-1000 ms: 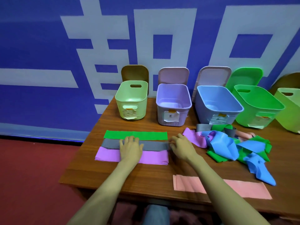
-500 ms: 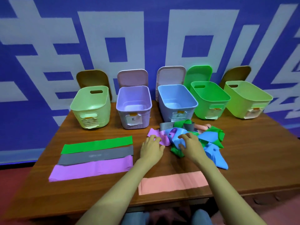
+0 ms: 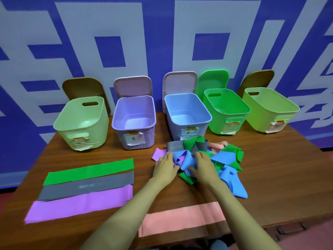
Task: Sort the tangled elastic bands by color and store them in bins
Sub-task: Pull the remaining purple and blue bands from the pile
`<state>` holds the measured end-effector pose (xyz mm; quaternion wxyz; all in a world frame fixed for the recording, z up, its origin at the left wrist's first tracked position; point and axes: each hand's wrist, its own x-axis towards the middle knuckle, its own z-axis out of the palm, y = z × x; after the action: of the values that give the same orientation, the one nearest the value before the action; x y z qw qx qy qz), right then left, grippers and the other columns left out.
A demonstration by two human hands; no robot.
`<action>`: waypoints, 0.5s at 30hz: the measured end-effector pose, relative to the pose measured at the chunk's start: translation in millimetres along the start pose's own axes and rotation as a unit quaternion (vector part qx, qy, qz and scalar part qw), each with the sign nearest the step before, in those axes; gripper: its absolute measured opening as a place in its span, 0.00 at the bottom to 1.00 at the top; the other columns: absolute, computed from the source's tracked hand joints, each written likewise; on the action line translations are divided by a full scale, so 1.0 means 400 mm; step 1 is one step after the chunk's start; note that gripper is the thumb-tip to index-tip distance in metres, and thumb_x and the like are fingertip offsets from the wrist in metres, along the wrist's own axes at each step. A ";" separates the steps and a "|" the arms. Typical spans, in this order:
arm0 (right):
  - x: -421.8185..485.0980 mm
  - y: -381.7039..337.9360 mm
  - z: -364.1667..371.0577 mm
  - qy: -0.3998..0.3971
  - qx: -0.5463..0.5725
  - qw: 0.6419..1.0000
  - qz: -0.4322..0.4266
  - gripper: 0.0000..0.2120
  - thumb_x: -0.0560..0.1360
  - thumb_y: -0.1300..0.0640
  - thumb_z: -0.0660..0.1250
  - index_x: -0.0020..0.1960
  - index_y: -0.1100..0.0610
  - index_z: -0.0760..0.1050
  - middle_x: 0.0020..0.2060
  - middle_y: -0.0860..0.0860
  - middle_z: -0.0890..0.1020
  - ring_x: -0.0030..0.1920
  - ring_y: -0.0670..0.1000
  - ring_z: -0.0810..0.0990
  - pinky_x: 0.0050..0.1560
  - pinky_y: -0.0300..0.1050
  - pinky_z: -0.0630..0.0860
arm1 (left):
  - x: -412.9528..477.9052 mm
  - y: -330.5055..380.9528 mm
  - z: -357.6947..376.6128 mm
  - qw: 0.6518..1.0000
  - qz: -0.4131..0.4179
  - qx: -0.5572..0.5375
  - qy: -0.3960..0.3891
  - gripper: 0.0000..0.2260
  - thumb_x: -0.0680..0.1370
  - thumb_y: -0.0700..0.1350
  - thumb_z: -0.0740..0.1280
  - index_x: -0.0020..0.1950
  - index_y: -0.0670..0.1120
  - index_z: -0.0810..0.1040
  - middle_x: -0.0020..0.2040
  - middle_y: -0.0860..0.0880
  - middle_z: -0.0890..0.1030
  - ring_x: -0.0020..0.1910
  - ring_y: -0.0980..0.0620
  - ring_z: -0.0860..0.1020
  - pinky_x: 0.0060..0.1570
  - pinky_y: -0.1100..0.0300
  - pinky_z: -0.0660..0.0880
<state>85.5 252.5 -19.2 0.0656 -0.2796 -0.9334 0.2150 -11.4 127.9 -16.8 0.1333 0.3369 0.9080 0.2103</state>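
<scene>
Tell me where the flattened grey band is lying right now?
In the head view, the flattened grey band lies on the left of the table, between the flat green band behind it and the flat purple band in front.

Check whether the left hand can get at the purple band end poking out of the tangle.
Probably yes: the left hand lies right at that purple end, uncovered on the table. Its other part runs under the blue band and may snag.
</scene>
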 end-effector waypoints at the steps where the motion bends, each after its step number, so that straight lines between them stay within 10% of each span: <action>1: -0.001 0.002 0.004 0.007 0.000 1.000 -0.003 0.18 0.73 0.56 0.67 0.61 0.58 0.69 0.57 0.57 0.73 0.59 0.59 0.71 0.54 0.49 0.70 | 0.000 -0.010 0.004 1.000 -0.001 0.009 0.005 0.21 0.77 0.50 0.65 0.67 0.45 0.66 0.63 0.45 0.75 0.62 0.42 0.71 0.59 0.52 0.67; 15: 0.000 -0.091 -0.208 0.111 0.254 0.957 -0.080 0.08 0.73 0.60 0.68 0.52 0.53 0.77 0.43 0.48 0.80 0.44 0.48 0.76 0.43 0.40 0.70 | -0.033 -0.120 -0.153 0.980 -0.018 -0.129 0.152 0.07 0.77 0.42 0.64 0.51 0.40 0.79 0.48 0.42 0.77 0.52 0.42 0.74 0.50 0.56 0.67</action>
<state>87.6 255.4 71.5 0.2545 -0.2006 -0.8540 0.4070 -51.8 68.3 15.5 0.0396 0.2642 0.8891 0.3717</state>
